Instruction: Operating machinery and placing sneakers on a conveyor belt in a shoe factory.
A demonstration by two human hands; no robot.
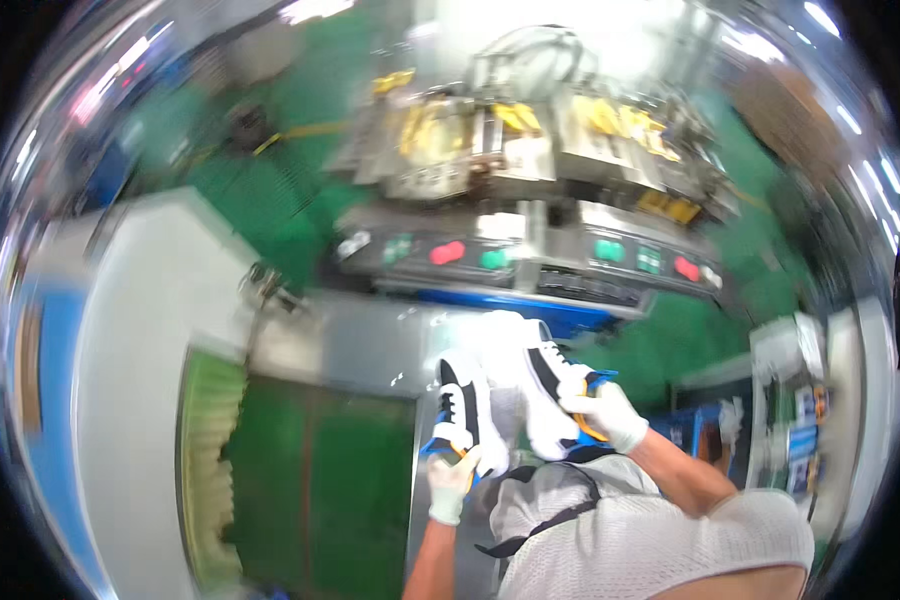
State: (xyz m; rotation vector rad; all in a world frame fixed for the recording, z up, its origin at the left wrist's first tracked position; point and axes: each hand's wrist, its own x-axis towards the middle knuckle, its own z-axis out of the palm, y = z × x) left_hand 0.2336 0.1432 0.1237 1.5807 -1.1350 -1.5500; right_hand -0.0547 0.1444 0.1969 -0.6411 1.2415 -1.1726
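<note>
Head view: which step is in hand?
"Handling a pair, I'd judge: the left hand (pixel 450 477) is clamped on the left shoe (pixel 483 430) near its collar, the right hand (pixel 610 412) on the right shoe (pixel 538 390) likewise."
"Where are the shoes?"
"Side by side before the person, toes toward the machine (pixel 525 150). Whether the table (pixel 360 345) bears them, I cannot tell."
"And the next move?"
"Probably calls for steady collar grips, keeping the shoes apart."
"Their look?"
"White, black-panelled, pale laces, blue and orange around the collars; somewhat blurred."
</note>
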